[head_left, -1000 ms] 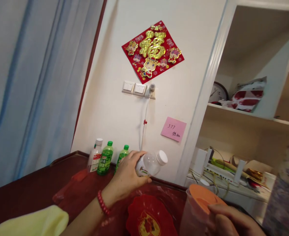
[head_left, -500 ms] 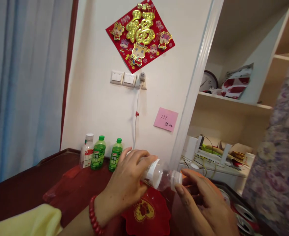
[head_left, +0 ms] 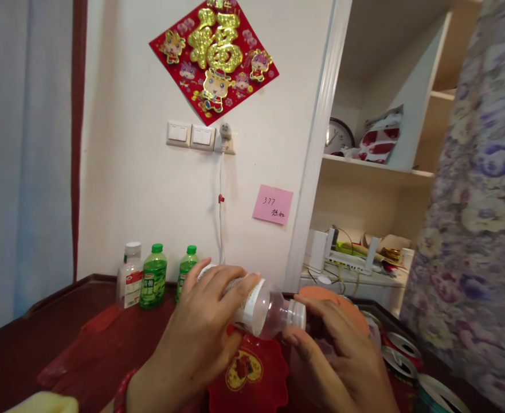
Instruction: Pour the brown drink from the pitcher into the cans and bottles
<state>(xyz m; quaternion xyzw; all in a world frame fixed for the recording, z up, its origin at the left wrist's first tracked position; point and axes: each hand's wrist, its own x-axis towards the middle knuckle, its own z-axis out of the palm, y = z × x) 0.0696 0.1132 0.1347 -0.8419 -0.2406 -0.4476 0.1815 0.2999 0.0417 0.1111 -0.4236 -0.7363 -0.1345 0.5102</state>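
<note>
The person's left hand [head_left: 204, 321] is closed around a clear plastic bottle with a white label [head_left: 271, 307], and its fingers cover a large part of the label, so the printing there cannot be read. The bottle is in the air in front of the wall, lying almost on its side, with its whitish end directed to the right. The right hand [head_left: 342, 355] has its thumb and forefinger narrow at both sides of this end; how firmly they press I cannot tell, and its other fingers are partly hidden. Below the bottle there is a shiny red plate with a wavy rim and a golden heart picture [head_left: 273, 367], partly covered by the left hand. Behind the right hand one sees an orange round lid [head_left: 347, 310], but most of what is under it is hidden. The nearer green bottle with a green cap [head_left: 187, 263] is half concealed by the left hand, while another green-capped bottle [head_left: 153, 281] shows whole. At the lower right, a teal-sided metal can [head_left: 439, 396] is cut by the edge. At the lower left, only a piece of pale yellow cloth [head_left: 46, 403] and part of a red bead bracelet [head_left: 123, 393] are visible.
</note>
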